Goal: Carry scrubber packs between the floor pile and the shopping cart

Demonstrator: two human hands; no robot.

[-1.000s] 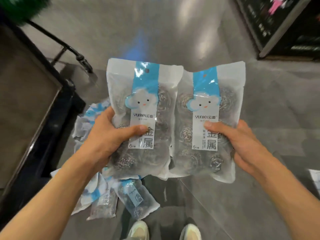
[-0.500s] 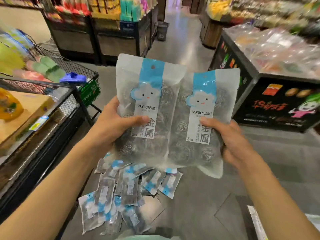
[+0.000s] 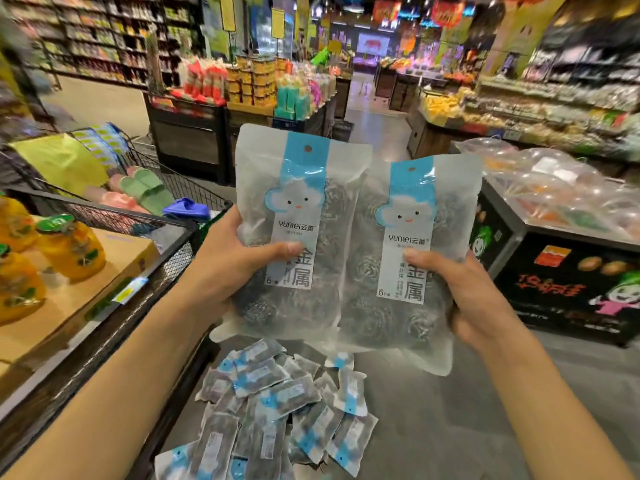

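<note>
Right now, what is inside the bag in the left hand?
Inside the left bag, gripped by the left hand, are grey metal scouring balls. The label and thumb cover some, so the full count stays hidden.

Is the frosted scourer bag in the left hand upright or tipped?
Upright: the frosted scourer bag has its hang hole on top and label text reading level, gripped by the left hand.

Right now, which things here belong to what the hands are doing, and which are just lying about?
In hand:
left hand grips the left scourer pack
right hand grips the right scourer pack

Lying about:
pile of packs on the floor
green slippers in the trolley
orange bottles on the cardboard
</note>
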